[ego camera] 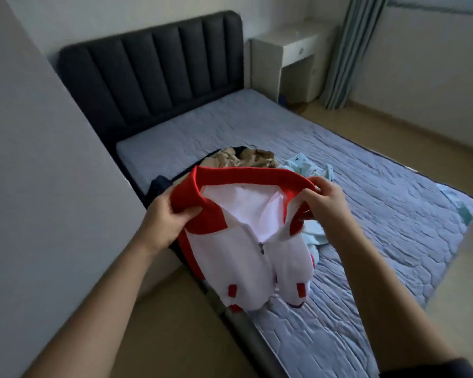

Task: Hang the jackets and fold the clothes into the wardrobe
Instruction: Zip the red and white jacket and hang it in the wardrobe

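Red-collared white jacket point(243, 255) hangs over the quilted mattress point(380, 227) edge, long axis upright, collar up, hem down; left hand point(172, 214) pinches the collar's left end, thumb in front; right hand point(325, 199) pinches its right end, fingers curled; beyond the fingers lie tan clothes point(246, 158) and pale blue clothes point(303, 165); dark padded headboard point(153, 77) behind.

Dark sleeve point(458, 367), bare forearms point(107, 282)

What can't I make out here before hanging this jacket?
Head view only:
- Wardrobe and hangers: out of frame.
- Jacket outer back: hidden by its front.
- Tan clothes: lower part behind the jacket collar.
- Blue clothes: partly behind the right hand.
- Dark garment: mostly behind the left hand and collar.
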### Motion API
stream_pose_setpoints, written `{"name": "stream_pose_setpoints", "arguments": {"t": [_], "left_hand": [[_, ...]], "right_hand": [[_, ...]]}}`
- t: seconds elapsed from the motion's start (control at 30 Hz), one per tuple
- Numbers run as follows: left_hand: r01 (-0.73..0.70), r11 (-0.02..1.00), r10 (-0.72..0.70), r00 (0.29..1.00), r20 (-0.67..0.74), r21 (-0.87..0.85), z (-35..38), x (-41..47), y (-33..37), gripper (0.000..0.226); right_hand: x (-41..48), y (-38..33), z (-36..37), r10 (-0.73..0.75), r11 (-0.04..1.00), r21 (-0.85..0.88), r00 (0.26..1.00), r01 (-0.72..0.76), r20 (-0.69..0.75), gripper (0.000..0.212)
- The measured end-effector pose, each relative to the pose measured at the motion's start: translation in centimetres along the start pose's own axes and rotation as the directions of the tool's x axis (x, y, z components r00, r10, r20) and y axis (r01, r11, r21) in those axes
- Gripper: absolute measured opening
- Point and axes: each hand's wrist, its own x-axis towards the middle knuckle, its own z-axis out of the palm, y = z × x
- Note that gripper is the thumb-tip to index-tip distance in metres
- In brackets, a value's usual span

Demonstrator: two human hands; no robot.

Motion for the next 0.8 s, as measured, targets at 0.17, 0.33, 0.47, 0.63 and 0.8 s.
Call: {"name": "stream_pose_setpoints", "arguments": {"t": [0.17,0.33,0.47,0.63,0.8], "left_hand": [[-0.015,0.999,0.022,0.977,-0.214,0.033,-8.4,-6.2,1.8,0.035],[0.074,0.997,-0.058,0.93,-0.363,0.031,-17.5,-15.6,2.2,0.024],[0.127,0.991,-0.091,0.855,-0.511,0.037,-24.4,-25.3,2.2,0.024],[0.188,0.981,-0.113,0.746,-0.656,0.044,-31.1,-38.5,2.5,0.024],[0.238,0.971,-0.119,0.594,-0.795,0.033,-36.0,-51.0,2.6,0.027]], "right_hand": [[-2.4,-4.4,7.3,-0.116,0.993,-0.016,0.982,0.12,0.152,0.022],[-8.1,-8.1,16.8,-0.196,0.975,-0.019,0.899,0.221,0.39,0.021],[-15.4,-9.6,24.7,-0.197,0.972,0.013,0.786,0.234,0.586,0.022],[-26.4,-10.8,33.1,-0.187,0.978,0.072,0.66,0.197,0.728,0.021],[-37.5,-10.6,40.5,-0.201,0.972,0.101,0.523,0.213,0.828,0.024]]}}
